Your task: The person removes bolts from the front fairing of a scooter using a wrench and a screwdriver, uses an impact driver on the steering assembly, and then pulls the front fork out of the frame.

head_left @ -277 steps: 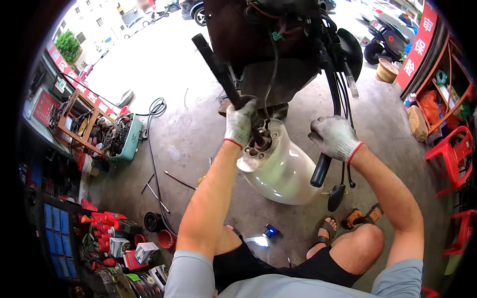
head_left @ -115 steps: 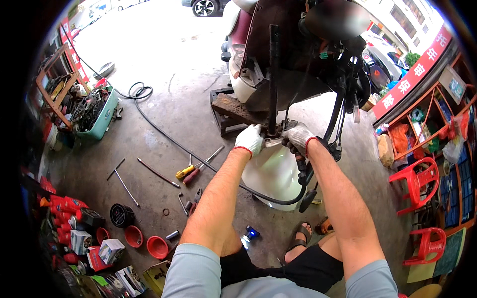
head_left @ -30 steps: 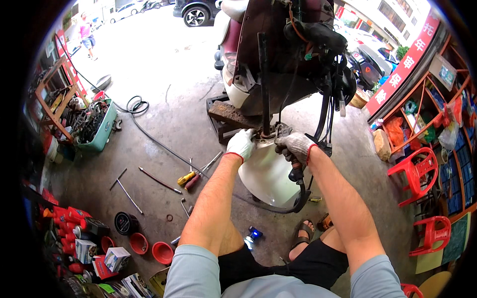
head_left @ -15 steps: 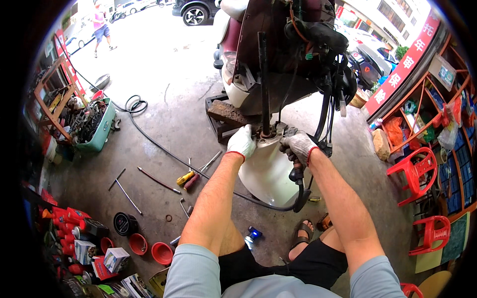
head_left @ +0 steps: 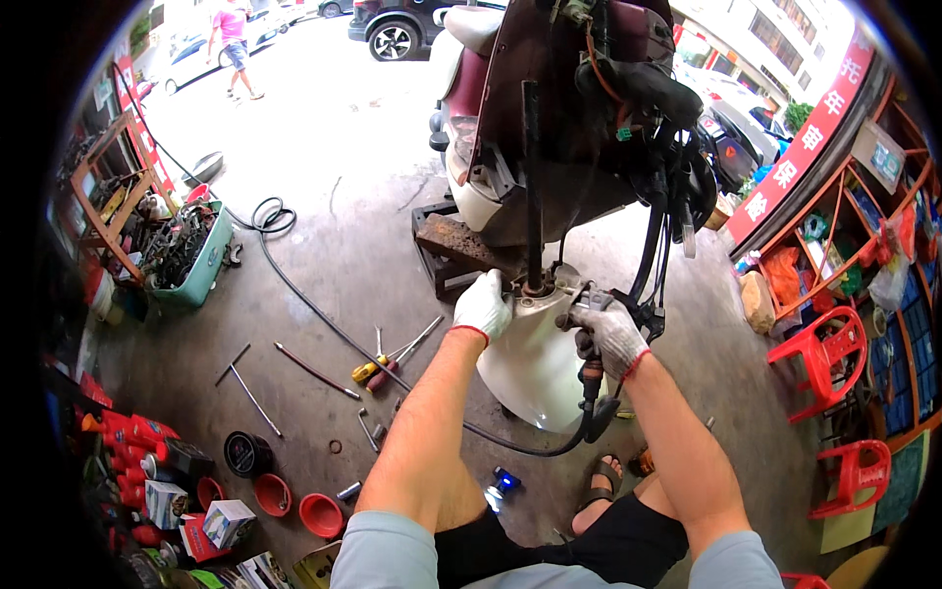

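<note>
My gloved left hand [head_left: 481, 304] is closed at the left edge of the metal top of a white front fender assembly [head_left: 523, 378]. A dark upright tube [head_left: 533, 177] rises from that top. My gloved right hand [head_left: 603, 329] grips a dark air tool [head_left: 591, 368] with a hose hanging from it, just right of the tube's base, beside the bolt holes. Its tip is partly hidden. A scooter body [head_left: 549, 108] with hanging cables stands above and beyond my hands.
Hand tools [head_left: 371, 367], a hose [head_left: 314, 311] and red bowls [head_left: 321, 512] lie on the floor. A tool bin [head_left: 186, 275] sits left, red chairs [head_left: 819, 358] and shelving right. A timber [head_left: 461, 245] rests on a metal stand. Another person [head_left: 235, 44] walks outside.
My right hand has moved right and down from the tube's base, with the air tool. My left hand stays at the top's edge. The person outside has moved rightward.
</note>
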Motion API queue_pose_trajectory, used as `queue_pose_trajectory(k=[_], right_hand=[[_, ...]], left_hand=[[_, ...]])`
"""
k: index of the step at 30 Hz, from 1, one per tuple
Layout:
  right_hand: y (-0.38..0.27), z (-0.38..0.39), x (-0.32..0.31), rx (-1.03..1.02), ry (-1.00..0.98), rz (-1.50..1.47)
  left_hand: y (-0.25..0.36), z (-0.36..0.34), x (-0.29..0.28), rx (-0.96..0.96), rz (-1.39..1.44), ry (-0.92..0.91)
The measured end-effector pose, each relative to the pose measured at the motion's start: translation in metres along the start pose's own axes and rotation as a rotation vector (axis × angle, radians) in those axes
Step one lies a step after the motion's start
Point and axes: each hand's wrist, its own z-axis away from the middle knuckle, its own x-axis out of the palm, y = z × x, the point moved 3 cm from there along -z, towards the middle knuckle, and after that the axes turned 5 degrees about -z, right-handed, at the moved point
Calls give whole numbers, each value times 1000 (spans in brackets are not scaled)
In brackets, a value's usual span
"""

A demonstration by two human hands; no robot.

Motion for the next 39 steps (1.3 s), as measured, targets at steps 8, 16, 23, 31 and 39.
queue_pose_trajectory(k=[8,16,23,31,39], right_hand=[[2,-9,1,-33,104,158],[-16,-33,16,61,95,293],[-23,-51,33,114,45,486],[-8,-98,1,51,236,560],[-8,-100,12,21,144,572]], left_hand=[[-14,-4,19,-8,-17,-29],[-19,-9,18,25,-1,-47],[-30,-11,18,90,26,18],[-13,-5,16,151,-32,32],[-14,-10,15,120,-12,111]])
